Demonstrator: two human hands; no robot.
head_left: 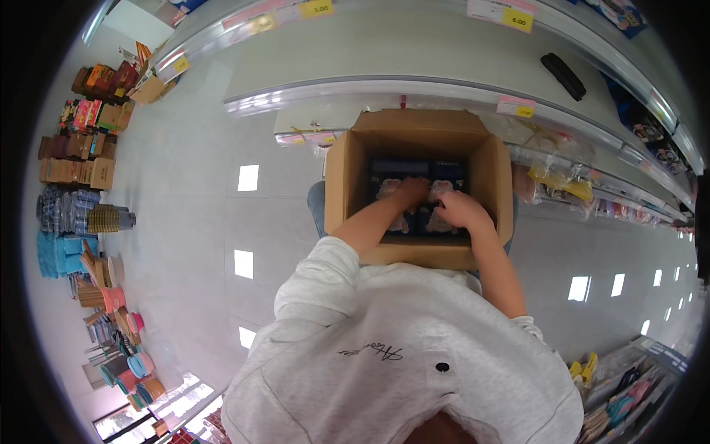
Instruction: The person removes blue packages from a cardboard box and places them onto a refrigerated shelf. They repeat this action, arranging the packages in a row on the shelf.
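Observation:
An opened cardboard carton (417, 256) stands before me, its flaps folded outward. Inside are several dark blue printed packages (399, 166) with pale pink pictures, packed side by side. My left hand (411, 191) reaches into the carton over the packages at the middle; it is blurred and its fingertips are hard to make out. At the carton's right side, my right hand (460, 208) is bent over another package, its fingers curled downward. Whether either hand grips a package cannot be seen.
Ahead is a store shelf (355, 53) with price tags along its edge and a black object (563, 76) lying on it. Bagged goods (560, 180) hang at right. Stacked boxes, blue bundles and plastic tubs (113, 298) line the left wall beyond the tiled floor (183, 233).

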